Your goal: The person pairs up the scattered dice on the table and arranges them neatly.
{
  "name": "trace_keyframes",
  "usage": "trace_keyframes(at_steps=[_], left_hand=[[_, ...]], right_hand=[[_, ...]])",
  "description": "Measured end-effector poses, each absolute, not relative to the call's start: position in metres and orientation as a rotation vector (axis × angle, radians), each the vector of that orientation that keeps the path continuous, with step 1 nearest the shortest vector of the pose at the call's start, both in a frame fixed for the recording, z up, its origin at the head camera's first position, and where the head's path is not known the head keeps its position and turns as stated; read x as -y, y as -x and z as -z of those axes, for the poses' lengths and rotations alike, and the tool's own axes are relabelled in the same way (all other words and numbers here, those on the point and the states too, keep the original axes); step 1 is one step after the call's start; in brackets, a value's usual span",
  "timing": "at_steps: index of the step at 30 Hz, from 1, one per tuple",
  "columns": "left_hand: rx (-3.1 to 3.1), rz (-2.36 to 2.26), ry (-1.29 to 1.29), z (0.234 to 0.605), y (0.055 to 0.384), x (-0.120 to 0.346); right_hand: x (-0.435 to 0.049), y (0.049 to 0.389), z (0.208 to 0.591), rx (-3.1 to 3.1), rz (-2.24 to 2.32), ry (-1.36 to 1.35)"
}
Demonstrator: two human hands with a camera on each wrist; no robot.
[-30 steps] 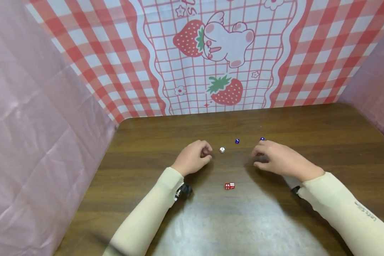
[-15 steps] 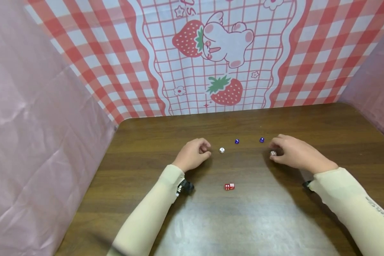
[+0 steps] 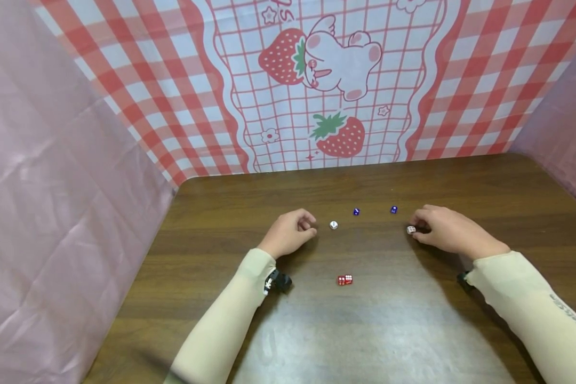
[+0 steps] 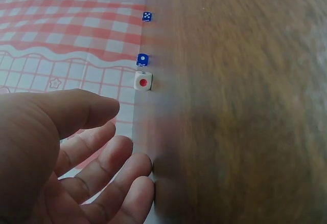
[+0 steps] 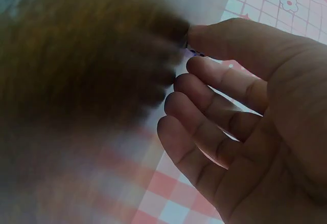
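Observation:
My right hand point(image 3: 444, 229) is low over the right part of the wooden table, thumb and index fingertips pinching a small white die point(image 3: 411, 230). In the right wrist view the thumb and finger point(image 5: 204, 68) come close together, and that die is mostly hidden. My left hand point(image 3: 288, 233) hovers left of centre, fingers point(image 4: 120, 152) loosely curved around nothing. Just beyond its fingertips sits another white die point(image 3: 333, 225), a red pip showing in the left wrist view. Two blue dice point(image 3: 356, 212) point(image 3: 394, 210) lie farther back, between the hands.
Two red dice point(image 3: 344, 280) sit side by side nearer the front of the brown wooden table point(image 3: 326, 330). A checked strawberry-print cloth point(image 3: 345, 64) hangs at the back edge, and pink cloth point(image 3: 67, 186) hangs along the left side.
My right hand has moved right, away from the right blue die it partly covered, and the white die now shows at its fingertips. My left hand has hardly moved.

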State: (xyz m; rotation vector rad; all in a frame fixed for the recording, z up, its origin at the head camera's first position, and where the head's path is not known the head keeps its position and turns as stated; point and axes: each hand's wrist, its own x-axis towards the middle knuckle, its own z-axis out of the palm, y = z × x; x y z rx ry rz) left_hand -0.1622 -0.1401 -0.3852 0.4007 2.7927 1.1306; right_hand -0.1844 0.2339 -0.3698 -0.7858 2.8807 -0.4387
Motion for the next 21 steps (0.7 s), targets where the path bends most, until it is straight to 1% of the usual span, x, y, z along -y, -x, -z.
trace_keyframes(at_steps=[21], left_hand=[[-2.775, -1.149, -0.382, 0.3852, 0.1607, 0.1427]], right_hand=[[-0.234, 0.1832, 0.3706, -2.88, 0.445, 0.798]])
